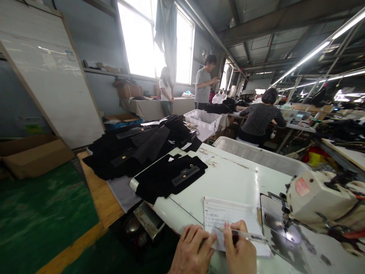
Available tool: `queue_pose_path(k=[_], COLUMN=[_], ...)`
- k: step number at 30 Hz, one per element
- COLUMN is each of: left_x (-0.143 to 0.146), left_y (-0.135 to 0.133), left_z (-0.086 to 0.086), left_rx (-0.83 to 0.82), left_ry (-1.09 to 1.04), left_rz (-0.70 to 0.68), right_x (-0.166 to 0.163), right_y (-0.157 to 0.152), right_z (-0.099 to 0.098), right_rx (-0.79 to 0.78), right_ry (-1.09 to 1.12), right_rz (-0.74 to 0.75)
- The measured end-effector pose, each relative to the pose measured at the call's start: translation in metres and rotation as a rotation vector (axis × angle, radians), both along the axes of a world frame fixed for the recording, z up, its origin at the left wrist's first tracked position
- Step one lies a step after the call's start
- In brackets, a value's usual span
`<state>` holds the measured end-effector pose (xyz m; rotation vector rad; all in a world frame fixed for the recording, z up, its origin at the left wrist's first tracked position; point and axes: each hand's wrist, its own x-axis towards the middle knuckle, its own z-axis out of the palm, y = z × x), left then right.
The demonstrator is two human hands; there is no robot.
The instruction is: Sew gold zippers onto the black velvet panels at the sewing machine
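Observation:
A white lined notepad with some handwriting lies on the sewing table, close in front of me. My right hand is closed around a clear-barrelled pen, its tip at the paper. Curled fingers of my left hand hold the notepad's lower left edge; their tips are partly hidden. Beyond the pad lies a black fabric piece bearing a dark flap with gold-coloured hardware. The sewing machine, its needle area lit, stands right of the notepad.
Black fabric pieces are heaped at the left. White plastic bins stand behind the table. A seated person works farther back; two others stand near the windows. A cardboard box sits on the green floor. A ruler scale runs along the table edge.

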<state>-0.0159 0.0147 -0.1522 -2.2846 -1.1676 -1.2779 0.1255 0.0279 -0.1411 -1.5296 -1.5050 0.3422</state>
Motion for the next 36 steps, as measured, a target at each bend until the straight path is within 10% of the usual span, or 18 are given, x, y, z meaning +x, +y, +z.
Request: queue_pose_path(k=[36], left_x=[0.0], left_y=[0.003], left_z=[0.003], left_rx=[0.065], left_ry=[-0.003], left_rz=[-0.004], right_x=[-0.009], right_y=[0.003], right_z=[0.008], right_rx=[0.108], right_ry=[-0.138], right_rz=[-0.104])
